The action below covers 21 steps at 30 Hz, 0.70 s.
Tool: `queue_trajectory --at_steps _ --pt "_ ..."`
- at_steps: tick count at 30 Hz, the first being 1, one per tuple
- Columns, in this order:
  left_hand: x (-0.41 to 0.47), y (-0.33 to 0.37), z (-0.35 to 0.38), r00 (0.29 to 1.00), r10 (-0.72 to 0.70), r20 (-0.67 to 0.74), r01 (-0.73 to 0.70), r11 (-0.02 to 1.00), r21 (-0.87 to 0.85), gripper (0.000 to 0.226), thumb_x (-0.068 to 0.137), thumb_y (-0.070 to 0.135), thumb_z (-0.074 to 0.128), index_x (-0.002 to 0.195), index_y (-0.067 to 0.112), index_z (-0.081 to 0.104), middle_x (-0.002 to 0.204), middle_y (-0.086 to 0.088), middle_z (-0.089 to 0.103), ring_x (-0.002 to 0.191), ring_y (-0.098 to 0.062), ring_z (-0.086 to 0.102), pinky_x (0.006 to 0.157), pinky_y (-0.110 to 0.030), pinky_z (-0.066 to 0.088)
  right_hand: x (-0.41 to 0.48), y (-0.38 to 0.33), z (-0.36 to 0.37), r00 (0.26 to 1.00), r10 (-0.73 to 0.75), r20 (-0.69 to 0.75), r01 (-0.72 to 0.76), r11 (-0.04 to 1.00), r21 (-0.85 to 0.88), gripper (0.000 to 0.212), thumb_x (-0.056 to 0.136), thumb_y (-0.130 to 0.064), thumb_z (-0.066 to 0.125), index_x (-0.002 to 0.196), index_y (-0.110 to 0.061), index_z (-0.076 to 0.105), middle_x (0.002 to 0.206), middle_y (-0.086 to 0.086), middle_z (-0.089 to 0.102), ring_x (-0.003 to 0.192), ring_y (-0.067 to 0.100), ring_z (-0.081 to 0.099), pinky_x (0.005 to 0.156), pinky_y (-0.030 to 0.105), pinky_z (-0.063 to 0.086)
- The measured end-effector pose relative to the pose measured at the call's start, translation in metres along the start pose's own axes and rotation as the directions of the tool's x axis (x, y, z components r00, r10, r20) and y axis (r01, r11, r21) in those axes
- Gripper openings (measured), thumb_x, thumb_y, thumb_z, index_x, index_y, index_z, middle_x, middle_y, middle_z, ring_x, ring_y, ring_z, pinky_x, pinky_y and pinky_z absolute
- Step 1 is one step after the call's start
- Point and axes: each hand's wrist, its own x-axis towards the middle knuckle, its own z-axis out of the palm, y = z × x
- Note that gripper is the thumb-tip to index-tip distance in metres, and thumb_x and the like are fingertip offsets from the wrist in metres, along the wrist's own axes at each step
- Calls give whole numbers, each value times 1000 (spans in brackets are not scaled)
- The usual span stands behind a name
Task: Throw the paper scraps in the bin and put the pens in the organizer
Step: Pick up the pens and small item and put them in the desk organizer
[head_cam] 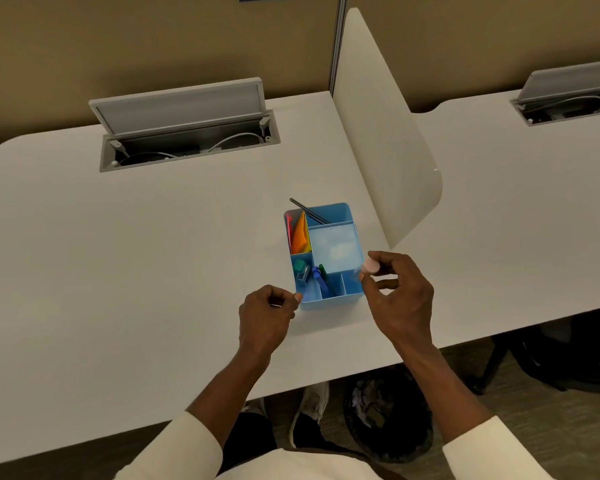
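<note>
A blue organizer (347, 295) with several compartments stands on the white desk (153, 254). A dark pen (309, 211) leans across its back compartment. A blue pen (318, 279) and a green pen (323, 271) lie in a front slot, and a red pen (288, 224) stands at its left wall. My left hand (265, 320) is curled, its thumb tip at the organizer's front left corner, and I see nothing in it. My right hand (399, 296) hovers at the organizer's right side, fingers apart and empty. Under the desk stands a black mesh bin (388, 445) with crumpled paper scraps (371, 400) inside.
Orange and yellow sheets (299, 234) and a teal object (300, 268) also sit in the organizer. A white divider panel (378, 133) rises right of it. An open cable hatch (187, 136) lies at the desk's back. My shoes (314, 403) stand left of the bin.
</note>
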Motion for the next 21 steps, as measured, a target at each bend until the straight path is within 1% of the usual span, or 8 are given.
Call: queue_trajectory --at_steps 1,3,5,7,10,14,18,21 --pt "0 0 1 1000 -6 -1 6 1000 0 21 88 47 81 87 28 74 81 8 79 68 0 75 79 -45 68 -1 3 1 1000 -7 11 7 1000 -26 36 88 -15 87 120 -11 72 113 3 74 89 17 73 73 27 66" --pt "0 0 1 1000 -16 -5 16 1000 10 23 87 49 81 87 27 74 82 8 79 67 2 75 80 -45 68 -4 8 2 999 -26 36 29 995 -96 36 88 -16 87 120 -11 73 112 3 74 88 18 72 72 34 66" --pt "-1 0 1 999 -30 -11 31 999 11 25 86 50 81 86 26 75 82 8 79 66 -2 76 80 -44 68 -7 13 5 998 -39 56 47 985 -167 36 87 -19 88 119 -13 73 111 3 73 88 18 71 70 37 65" --pt "-1 1 1 999 -37 -14 37 999 1 25 86 49 82 86 25 75 83 7 79 68 -6 77 80 -44 68 -9 16 7 997 -21 68 35 977 -210 37 85 -23 90 117 -14 74 111 2 72 90 18 70 69 39 64" --pt "-3 3 1 999 -36 -3 36 999 -31 23 88 45 82 88 23 76 84 6 80 68 -5 78 81 -44 69 -11 20 9 995 14 103 11 972 -234 39 84 -27 91 116 -14 74 112 2 68 92 20 68 68 41 64" --pt "-6 4 4 999 -35 -21 34 998 -51 22 89 42 81 90 21 75 85 4 80 68 -8 78 80 -44 69 -13 24 11 991 45 124 -15 972 -233 39 83 -31 91 113 -13 76 108 2 65 92 21 67 63 37 62" --pt "-7 3 5 999 -33 -37 31 999 -43 24 90 43 81 88 20 75 84 4 80 65 -3 76 79 -43 69 -13 25 13 991 58 117 -26 966 -256 37 84 -33 91 111 -13 77 107 4 62 91 22 66 60 34 58" --pt "-8 2 5 999 -36 -41 35 999 -36 26 89 45 81 86 20 75 82 5 80 64 0 75 80 -43 69 -14 25 15 990 95 107 -61 958 -281 33 86 -35 89 108 -15 77 109 3 60 94 23 64 63 33 54"
